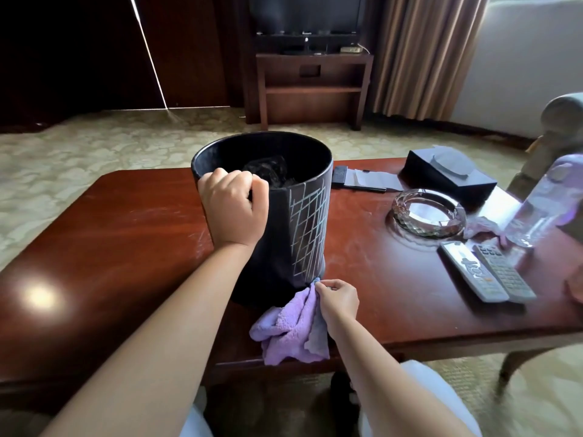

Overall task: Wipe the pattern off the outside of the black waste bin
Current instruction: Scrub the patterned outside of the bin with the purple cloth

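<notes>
The black waste bin stands on the wooden table, tilted slightly. A white chalk-like grid pattern covers its right outer side. My left hand grips the bin's near rim, fingers curled over the edge. My right hand pinches a purple cloth at the bin's lower right corner, where the cloth's tip touches the bottom of the pattern. The rest of the cloth hangs down onto the table's front edge.
To the right on the table lie a glass ashtray, two remote controls, a black tissue box, a clear bottle and papers. A TV stand is beyond, on the carpet.
</notes>
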Action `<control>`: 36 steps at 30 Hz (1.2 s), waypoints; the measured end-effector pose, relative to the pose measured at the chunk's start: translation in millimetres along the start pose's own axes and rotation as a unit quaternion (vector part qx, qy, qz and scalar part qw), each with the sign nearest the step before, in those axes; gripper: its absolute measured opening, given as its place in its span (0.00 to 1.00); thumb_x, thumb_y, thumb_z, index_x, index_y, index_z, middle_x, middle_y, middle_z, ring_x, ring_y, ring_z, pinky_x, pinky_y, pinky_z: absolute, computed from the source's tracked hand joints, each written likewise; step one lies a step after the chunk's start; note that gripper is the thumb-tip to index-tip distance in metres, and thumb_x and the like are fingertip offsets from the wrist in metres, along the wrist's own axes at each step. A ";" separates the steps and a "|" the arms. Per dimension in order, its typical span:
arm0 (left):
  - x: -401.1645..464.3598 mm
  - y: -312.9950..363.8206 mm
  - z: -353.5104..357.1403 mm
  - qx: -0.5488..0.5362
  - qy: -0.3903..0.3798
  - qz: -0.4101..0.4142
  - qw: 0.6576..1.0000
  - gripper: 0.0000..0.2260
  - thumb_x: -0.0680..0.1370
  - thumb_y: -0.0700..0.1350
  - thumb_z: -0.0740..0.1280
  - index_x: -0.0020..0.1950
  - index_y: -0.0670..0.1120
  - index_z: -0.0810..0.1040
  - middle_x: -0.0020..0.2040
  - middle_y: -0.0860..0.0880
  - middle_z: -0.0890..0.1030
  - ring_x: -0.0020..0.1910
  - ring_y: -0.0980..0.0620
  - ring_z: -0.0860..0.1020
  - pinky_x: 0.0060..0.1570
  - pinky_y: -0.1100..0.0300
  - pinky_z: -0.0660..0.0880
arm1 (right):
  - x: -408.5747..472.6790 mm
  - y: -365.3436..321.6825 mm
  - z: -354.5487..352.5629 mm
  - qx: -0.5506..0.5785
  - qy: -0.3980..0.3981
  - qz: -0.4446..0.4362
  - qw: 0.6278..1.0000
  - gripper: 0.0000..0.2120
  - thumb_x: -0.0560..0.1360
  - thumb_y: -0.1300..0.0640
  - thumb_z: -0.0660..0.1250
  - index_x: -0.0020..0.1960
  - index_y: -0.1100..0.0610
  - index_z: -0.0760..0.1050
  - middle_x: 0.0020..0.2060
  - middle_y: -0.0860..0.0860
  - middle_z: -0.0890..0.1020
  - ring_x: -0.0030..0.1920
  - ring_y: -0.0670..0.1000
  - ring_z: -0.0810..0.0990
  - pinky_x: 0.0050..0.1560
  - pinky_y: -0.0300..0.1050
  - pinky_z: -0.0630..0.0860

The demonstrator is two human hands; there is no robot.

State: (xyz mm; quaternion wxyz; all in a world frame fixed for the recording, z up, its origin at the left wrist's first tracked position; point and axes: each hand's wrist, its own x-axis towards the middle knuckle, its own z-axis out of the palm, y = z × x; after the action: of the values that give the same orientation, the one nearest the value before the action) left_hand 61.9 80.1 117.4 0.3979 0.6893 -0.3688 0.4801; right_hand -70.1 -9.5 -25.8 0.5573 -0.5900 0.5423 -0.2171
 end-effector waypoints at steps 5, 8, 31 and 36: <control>-0.2 -0.9 1.8 0.004 0.009 -0.003 1.000 0.15 0.73 0.40 0.58 0.28 0.47 0.58 0.25 0.51 0.60 0.28 0.48 0.62 0.36 0.54 0.58 | 0.1 3.7 -0.2 -0.016 -0.025 -0.030 0.999 0.03 0.70 0.55 0.70 0.38 0.52 0.81 0.35 0.47 0.82 0.38 0.46 0.79 0.37 0.38 0.71; -1.1 -1.1 2.7 -0.001 0.014 -0.007 1.000 0.15 0.73 0.40 0.58 0.28 0.47 0.57 0.25 0.52 0.59 0.28 0.48 0.61 0.36 0.55 0.58 | -5.9 11.0 2.2 -0.056 -0.033 -0.076 0.995 0.06 0.70 0.54 0.71 0.34 0.53 0.80 0.33 0.46 0.83 0.37 0.46 0.79 0.38 0.40 0.73; -0.8 -2.0 1.6 -0.016 0.004 -0.011 1.000 0.16 0.73 0.41 0.57 0.27 0.47 0.57 0.25 0.53 0.58 0.28 0.50 0.60 0.37 0.57 0.57 | 2.0 4.7 -0.4 -0.003 -0.023 -0.045 0.999 0.04 0.69 0.55 0.72 0.35 0.52 0.81 0.35 0.47 0.83 0.39 0.47 0.80 0.39 0.41 0.75; 0.5 -0.8 1.8 -0.013 -0.002 -0.018 1.000 0.16 0.73 0.41 0.57 0.27 0.46 0.57 0.24 0.52 0.58 0.27 0.49 0.60 0.36 0.56 0.58 | -0.2 1.3 0.1 -0.024 -0.012 -0.033 0.999 0.04 0.70 0.54 0.70 0.38 0.52 0.81 0.36 0.47 0.83 0.40 0.48 0.80 0.41 0.42 0.75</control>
State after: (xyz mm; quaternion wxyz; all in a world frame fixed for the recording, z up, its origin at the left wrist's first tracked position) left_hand 63.3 78.7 117.3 0.4145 0.6915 -0.3631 0.4671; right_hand -70.6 -9.0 -26.9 0.5419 -0.6237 0.5206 -0.2151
